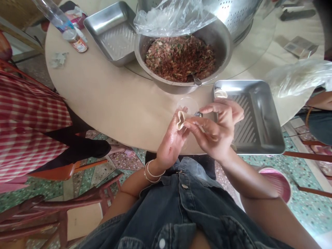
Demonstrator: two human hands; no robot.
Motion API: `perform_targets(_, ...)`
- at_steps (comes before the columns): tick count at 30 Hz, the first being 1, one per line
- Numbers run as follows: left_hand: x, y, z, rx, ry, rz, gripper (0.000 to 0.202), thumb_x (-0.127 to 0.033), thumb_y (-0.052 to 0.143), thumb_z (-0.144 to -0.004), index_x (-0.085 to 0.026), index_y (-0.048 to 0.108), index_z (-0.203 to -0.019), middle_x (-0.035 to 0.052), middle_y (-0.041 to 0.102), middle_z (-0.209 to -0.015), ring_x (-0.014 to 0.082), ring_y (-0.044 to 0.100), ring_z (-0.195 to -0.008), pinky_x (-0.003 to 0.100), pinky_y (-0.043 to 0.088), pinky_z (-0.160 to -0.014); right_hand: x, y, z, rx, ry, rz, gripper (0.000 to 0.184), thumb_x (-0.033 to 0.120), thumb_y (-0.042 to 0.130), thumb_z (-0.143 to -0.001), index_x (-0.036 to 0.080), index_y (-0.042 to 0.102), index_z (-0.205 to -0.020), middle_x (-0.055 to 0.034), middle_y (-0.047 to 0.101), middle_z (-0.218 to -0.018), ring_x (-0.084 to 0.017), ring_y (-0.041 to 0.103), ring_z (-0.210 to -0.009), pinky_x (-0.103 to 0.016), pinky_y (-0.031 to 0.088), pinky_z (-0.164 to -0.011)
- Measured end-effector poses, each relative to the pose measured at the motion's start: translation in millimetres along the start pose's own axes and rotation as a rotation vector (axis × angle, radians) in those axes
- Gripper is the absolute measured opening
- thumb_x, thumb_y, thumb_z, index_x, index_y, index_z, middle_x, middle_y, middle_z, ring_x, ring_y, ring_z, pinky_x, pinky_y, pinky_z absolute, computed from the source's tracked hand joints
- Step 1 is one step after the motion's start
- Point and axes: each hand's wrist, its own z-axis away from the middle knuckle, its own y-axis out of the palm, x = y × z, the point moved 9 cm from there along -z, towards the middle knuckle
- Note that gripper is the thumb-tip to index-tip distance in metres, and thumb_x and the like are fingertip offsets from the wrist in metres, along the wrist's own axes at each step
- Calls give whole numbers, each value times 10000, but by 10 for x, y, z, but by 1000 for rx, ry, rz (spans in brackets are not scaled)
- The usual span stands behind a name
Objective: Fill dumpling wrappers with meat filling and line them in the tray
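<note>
In the head view I have the dough wrapper (pixel 180 121) at the centre of the frame, folded up with its middle gaping. My right hand (pixel 220 133) has thumb and forefinger clamped on its edge, the other fingers lifted apart. My left hand (pixel 169 141) supports it at the fingertips — how firmly those close, I cannot tell.

Just beyond, a clear dish (pixel 190 100) is partly covered by the hands. The big bowl (pixel 162 83) of minced filling (pixel 178 57) blocks the upper middle, a spoon (pixel 196 80) standing in it and plastic film (pixel 173 20) hiding its far rim. At right, my hand overlaps the near tray (pixel 276 124) — a pale piece (pixel 220 92) lies in its upper-left corner. Upper left: another tray (pixel 114 41), a jar (pixel 76 41) and a bottle (pixel 53 15). A person in a checked top (pixel 31 121) is at the left edge.
</note>
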Motion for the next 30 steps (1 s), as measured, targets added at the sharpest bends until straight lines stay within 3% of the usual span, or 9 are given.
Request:
perform_targets(7,-33,-106,-37,24,33,-146,361,-442,432,-960,-310,609,-1246,-3,575,-1390,209,508,-1310,370,445,-1076,-19,30,-17,64,7,21,115,330,710,-813,329,682,-924,-41,558,-1029,-295,498,-1137,-510,375,-957)
perform_targets(13,-47,-102,-39,74,22,-222,379,-463,404,-970,-262,636,-1193,42,614,-1321,203,591,-1201,340,486,-1015,-123,62,-16,93,19,-51,351,390,747,-773,289,657,-1097,-67,580,-1071,-271,539,-1061,-495,402,-890)
perform_targets(18,20,-133,-27,-11,-43,-168,445,-465,484,-937,-318,437,-1355,39,599,-1336,213,552,-1260,399,452,-1056,-138,68,4,101,24,-108,187,288,724,-803,395,720,-957,-15,590,-988,-259,535,-1073,-519,386,-901)
perform_targets(23,138,21,26,76,49,-165,559,-359,582,-888,-406,382,-1407,-70,337,-1568,211,261,-1477,362,252,-1212,-150,22,1,1,78,-147,198,284,736,-794,392,726,-960,-7,566,-809,-234,560,-997,-503,389,-905)
perform_targets(26,153,70,42,96,100,-167,607,-346,567,-890,-398,329,-1446,-41,372,-1540,226,220,-1492,427,215,-1236,-162,108,7,44,102,-181,149,353,728,-799,390,731,-944,11,597,-814,-212,568,-984,-462,386,-902)
perform_targets(30,120,82,37,83,96,-179,584,-346,568,-885,-357,363,-1432,13,455,-1472,240,280,-1469,456,247,-1228,-141,172,12,106,98,-149,289,407,713,-807,422,684,-1094,42,630,-838,-176,565,-934,-411,354,-897)
